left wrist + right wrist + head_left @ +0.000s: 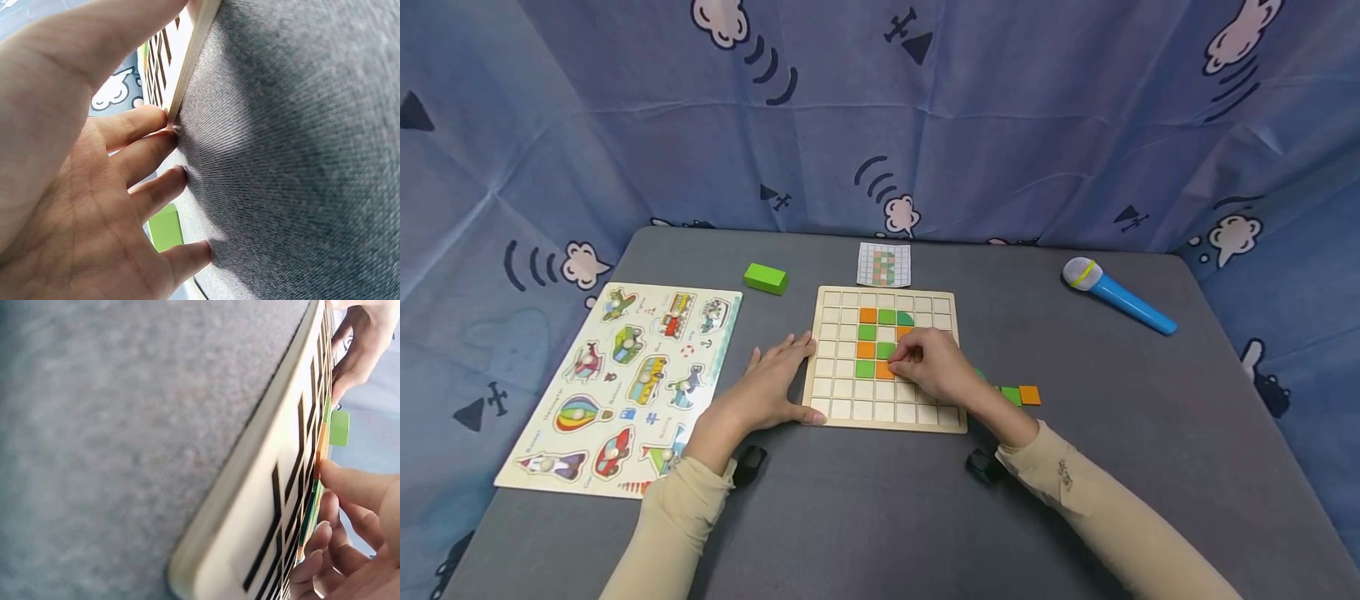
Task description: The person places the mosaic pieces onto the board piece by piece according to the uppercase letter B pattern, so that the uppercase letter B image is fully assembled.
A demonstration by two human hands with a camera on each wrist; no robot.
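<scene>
A wooden grid board (841, 410) lies at the middle of the table with green and orange square tiles set in it. At its upper right a dark green rounded tile (905, 318) sits beside a green tile (887, 317). My right hand (936, 365) reaches over the board, thumb and fingertips pinching at an orange tile (884, 370); the hand hides some nearby cells. In the right wrist view the thumb (356, 481) is against the orange piece. My left hand (767, 385) rests at the board's left edge, fingers spread, the index fingertip (159, 117) touching the rim.
Right of the board lie loose tiles, including an orange one (1029, 395). A pattern card (865, 273) stands behind the board. A green block (765, 278), a vehicle puzzle board (602, 333) at left and a toy microphone (1123, 298) at right are also on the table (865, 517).
</scene>
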